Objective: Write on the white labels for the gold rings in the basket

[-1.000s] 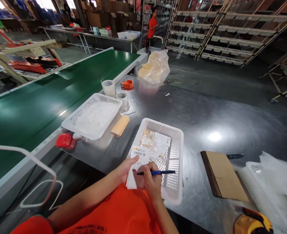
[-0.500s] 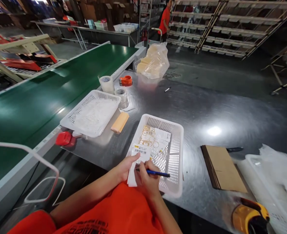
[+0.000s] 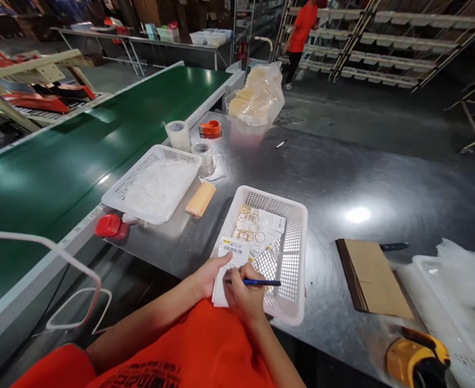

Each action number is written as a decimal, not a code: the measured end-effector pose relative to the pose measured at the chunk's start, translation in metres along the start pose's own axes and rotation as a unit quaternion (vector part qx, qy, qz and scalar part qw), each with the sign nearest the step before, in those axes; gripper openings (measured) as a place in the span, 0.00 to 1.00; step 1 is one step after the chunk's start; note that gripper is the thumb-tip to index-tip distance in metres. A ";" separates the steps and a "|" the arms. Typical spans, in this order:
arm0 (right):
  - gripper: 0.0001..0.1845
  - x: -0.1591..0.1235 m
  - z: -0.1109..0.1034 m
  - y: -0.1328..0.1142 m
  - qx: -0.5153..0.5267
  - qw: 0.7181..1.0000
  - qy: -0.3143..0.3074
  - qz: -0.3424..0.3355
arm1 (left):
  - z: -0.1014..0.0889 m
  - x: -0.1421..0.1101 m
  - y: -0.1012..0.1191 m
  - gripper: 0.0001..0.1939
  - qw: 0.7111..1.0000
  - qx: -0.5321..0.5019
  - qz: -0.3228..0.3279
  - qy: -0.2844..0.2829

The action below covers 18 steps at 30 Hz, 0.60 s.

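Note:
My left hand (image 3: 208, 276) grips a stack of white paper slips (image 3: 234, 251) by the left side, its thumb on top. A barcode and a yellow mark show on the top slip. Pinched in my right hand (image 3: 249, 295) is a blue pen (image 3: 262, 282), its tip end over the lower part of the slips. Both hands are at the near left edge of a white perforated basket (image 3: 299, 215). Inside that basket lie gold-coloured rings (image 3: 249, 222) and printed white cards (image 3: 273, 222).
On the metal table (image 3: 322, 183) stand another white basket (image 3: 112, 198), tape rolls (image 3: 203, 157), an orange tape dispenser (image 3: 210, 129), flattened cardboard (image 3: 377, 280) and a yellow-black tool (image 3: 407, 355). A green conveyor belt (image 3: 140, 116) runs at left. A person in orange (image 3: 303, 29) walks beyond.
The view has shifted slightly. My hands keep their hold on the slips and the pen. The person in the background has moved right.

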State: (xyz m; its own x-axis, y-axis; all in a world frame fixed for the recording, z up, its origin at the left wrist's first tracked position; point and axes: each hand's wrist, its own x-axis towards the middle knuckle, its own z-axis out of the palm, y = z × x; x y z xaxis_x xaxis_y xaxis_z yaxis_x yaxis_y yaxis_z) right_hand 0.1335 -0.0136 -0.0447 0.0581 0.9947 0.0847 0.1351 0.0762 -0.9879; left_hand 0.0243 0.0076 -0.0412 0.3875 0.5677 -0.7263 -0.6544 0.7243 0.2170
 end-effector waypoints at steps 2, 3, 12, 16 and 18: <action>0.21 0.000 0.000 0.002 -0.006 1.000 -0.007 0.002 | 0.001 0.000 -0.001 0.19 1.000 0.000 0.010 -0.001; 0.21 0.000 0.000 0.002 -0.010 1.000 -0.009 0.003 | 0.001 -0.001 -0.001 0.18 1.000 0.000 0.012 0.000; 0.22 -0.002 0.002 0.007 0.001 1.000 0.014 0.025 | 0.005 -0.003 0.000 0.17 1.000 -0.024 0.001 0.001; 0.21 -0.002 0.002 0.008 0.008 1.000 -0.001 0.024 | 0.007 -0.005 0.000 0.17 1.000 -0.020 -0.002 0.021; 0.21 -0.002 0.002 0.009 0.009 1.000 0.001 0.025 | 0.009 -0.007 0.000 0.16 0.999 -0.016 0.002 0.035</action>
State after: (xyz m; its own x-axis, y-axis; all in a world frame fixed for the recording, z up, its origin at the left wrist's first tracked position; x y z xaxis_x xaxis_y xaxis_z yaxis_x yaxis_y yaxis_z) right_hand 0.1325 -0.0148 -0.0539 0.0654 0.9973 0.0347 0.1135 0.0271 -0.9932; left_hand 0.0271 0.0074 -0.0300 0.3395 0.5411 -0.7694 -0.6766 0.7087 0.1999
